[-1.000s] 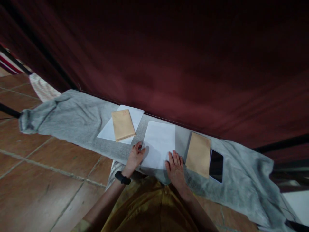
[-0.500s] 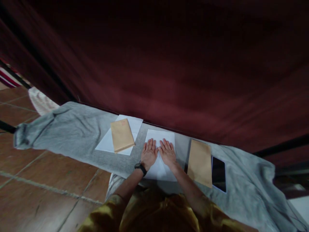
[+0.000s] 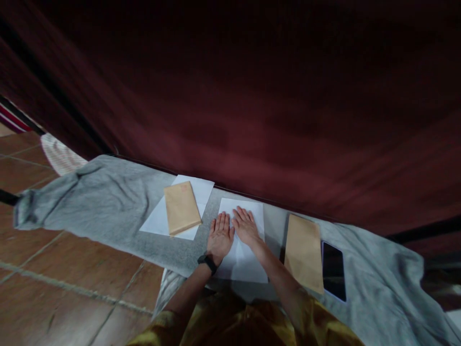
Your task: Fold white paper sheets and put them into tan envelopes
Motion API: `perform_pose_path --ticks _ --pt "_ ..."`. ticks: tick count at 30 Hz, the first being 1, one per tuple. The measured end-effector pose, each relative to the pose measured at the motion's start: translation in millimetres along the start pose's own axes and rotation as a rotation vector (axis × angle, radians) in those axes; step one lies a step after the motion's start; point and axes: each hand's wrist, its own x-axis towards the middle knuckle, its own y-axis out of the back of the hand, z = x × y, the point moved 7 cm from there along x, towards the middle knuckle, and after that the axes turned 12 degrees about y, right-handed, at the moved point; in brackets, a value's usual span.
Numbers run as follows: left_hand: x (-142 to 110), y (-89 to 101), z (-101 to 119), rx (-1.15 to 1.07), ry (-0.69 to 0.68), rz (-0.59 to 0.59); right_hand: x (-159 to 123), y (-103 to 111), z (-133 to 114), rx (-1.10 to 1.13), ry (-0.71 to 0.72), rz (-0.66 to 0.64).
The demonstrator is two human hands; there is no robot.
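So the white sheet (image 3: 242, 264) is lying flat in the middle of the worktop, on the gray cloth (image 3: 118, 202), right in front of the person. Left hand (image 3: 219, 239) is palm down along its left side, right hand (image 3: 247, 227) is palm down over the upper part, just beside it. Fingers on both are straight and open, not pinching anything.

Handling-wise, I'd guess it's plain paper: super light, bendy, easy to crease or tear, and it could slide around on that cloth if you push sideways. There seem to be faint crease lines toward the near end, hard to be sure. I'd pin it with one flat palm and pinch a near corner or a long edge to lift it.

Long axis runs from the person's body toward the red curtain (image 3: 248, 144), pretty much straight away from them, one short edge near and the other far. The brown envelope (image 3: 304, 254) to the right lies roughly the same way, leaning a bit, with a phone (image 3: 333, 270) just beside it.
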Motion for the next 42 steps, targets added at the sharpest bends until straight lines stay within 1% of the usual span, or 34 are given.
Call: perform_pose_path --ticks 1,3,9,11,15,20,23,25,28,31,33,35,40,42 --pt "0 -0.7 0 0.006 0.003 -0.010 3 -2 -3 0.002 0.024 -0.009" --pt "1 -1.5 -1 0.007 0.007 -0.019 8 -2 2 -0.010 -0.003 -0.005" --pt "0 -0.1 -1 -0.016 -0.008 0.023 14 7 38 -0.054 -0.133 0.015" --pt "-1 -0.1 -2 -0.019 -0.009 0.032 11 8 47 -0.067 -0.174 0.064" --pt "0 -2.0 -2 -0.006 -0.009 0.017 -3 8 61 -0.081 -0.274 0.209" --pt "0 -1.4 -2 0.007 0.010 0.000 -19 9 71 -0.085 -0.317 0.281" --pt "0 -0.7 -2 0.017 0.012 -0.004 -33 17 63 -0.100 -0.328 0.350" --pt "-1 -0.1 -2 0.025 0.010 0.003 -47 18 44 -0.116 -0.288 0.373" --pt "0 1.1 0 0.026 0.003 0.018 -69 8 3 -0.110 -0.092 0.275" --pt "0 2.5 1 0.031 -0.010 0.017 -94 0 -22 -0.119 -0.036 0.232" --pt "-5 3.7 1 0.039 -0.011 0.012 -104 -1 -27 -0.127 -0.049 0.237" --pt "-14 6.7 -2 0.045 -0.003 0.020 -108 0 -27 -0.132 -0.069 0.247" --pt "-55 20.9 -19 0.049 0.001 0.082 -105 -1 -23 -0.123 -0.098 0.224" --pt "-71 26.2 -27 0.053 0.026 0.097 -105 -2 -23 -0.121 -0.108 0.211"
